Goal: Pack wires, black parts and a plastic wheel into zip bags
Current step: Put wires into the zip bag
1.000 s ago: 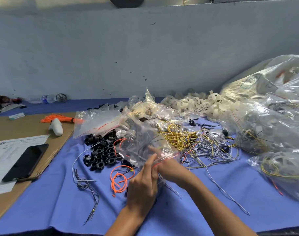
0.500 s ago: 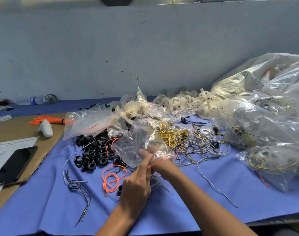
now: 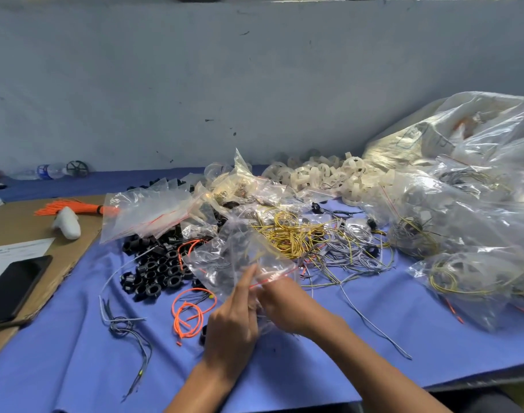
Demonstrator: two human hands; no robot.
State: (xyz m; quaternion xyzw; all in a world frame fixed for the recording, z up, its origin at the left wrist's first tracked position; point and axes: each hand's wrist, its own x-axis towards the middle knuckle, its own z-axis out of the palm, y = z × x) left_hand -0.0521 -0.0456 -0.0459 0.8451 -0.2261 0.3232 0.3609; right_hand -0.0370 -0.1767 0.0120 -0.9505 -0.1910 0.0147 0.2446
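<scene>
The right hand [image 3: 287, 305]: fingertips hidden behind the crumpled clear zip bag [image 3: 225, 257], centre frame; flat black phone [image 3: 13, 287] cut off at the left edge.
</scene>
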